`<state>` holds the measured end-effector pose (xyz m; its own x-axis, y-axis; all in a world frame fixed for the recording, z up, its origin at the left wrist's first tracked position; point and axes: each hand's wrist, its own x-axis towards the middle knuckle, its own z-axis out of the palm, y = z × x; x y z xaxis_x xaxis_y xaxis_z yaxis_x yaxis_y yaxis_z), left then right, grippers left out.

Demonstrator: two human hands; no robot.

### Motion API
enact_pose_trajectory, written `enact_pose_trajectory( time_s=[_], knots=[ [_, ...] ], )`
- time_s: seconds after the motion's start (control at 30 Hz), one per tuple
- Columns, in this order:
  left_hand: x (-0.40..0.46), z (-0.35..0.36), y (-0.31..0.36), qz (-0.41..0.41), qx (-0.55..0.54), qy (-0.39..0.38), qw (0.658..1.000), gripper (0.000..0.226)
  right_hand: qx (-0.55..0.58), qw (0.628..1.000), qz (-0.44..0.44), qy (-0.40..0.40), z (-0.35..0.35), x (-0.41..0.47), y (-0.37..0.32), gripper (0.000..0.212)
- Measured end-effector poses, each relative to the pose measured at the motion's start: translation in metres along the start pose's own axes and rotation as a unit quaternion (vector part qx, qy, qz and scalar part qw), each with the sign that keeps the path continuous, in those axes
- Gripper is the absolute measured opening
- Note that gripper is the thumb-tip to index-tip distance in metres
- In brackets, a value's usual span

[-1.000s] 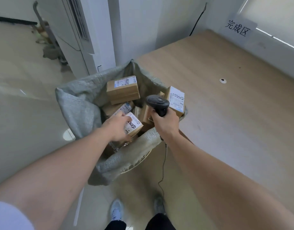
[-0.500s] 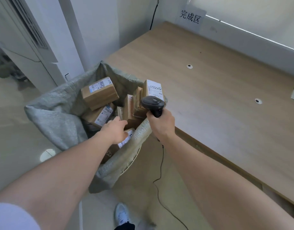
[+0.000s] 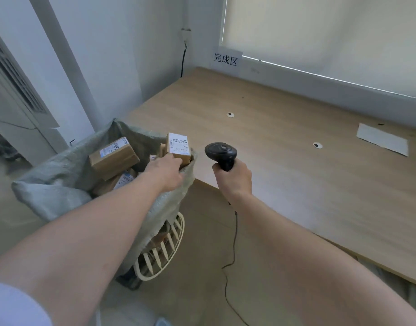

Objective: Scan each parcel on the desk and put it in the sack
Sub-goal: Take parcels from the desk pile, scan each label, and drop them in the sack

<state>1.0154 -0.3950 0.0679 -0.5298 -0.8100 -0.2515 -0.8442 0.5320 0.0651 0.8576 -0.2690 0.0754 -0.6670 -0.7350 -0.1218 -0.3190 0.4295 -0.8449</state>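
Note:
A grey-green woven sack (image 3: 49,191) stands open at the desk's left end, set in a white wire basket (image 3: 164,250). Several brown cardboard parcels lie in it: one tilted with a label (image 3: 114,156), one upright by the right rim (image 3: 178,147), one lower down (image 3: 124,181). My left hand (image 3: 165,171) reaches over the near rim with fingers extended, the tips touching the upright parcel's base; it holds nothing that I can see. My right hand (image 3: 232,180) grips a black handheld scanner (image 3: 221,154) above the desk's near left corner, its cable hanging to the floor.
The wooden desk (image 3: 296,172) carries a white sheet of paper (image 3: 382,138) at the far right and has two cable holes (image 3: 230,114). A paper sign (image 3: 225,59) hangs on the back wall. A white standing unit (image 3: 14,102) is left of the sack.
My left hand let go of the parcel it was lowering into the sack and rose to the near rim. My right hand moved the scanner right, off the sack. The view swung up and right.

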Motion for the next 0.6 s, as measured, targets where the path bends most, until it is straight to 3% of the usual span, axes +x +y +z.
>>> enact_pose_trajectory(
  time_s=[0.3, 0.6],
  knots=[
    [-0.012, -0.058, 0.122, 0.07, 0.018, 0.047, 0.996, 0.054, -0.008, 0.994, 0.008, 0.109, -0.118, -0.019, 0.02, 0.012],
    [0.007, -0.104, 0.264, 0.22, 0.09, 0.088, 0.967, 0.058, 0.005, 0.97, 0.052, 0.235, -0.237, -0.013, 0.049, 0.017]
  ],
)
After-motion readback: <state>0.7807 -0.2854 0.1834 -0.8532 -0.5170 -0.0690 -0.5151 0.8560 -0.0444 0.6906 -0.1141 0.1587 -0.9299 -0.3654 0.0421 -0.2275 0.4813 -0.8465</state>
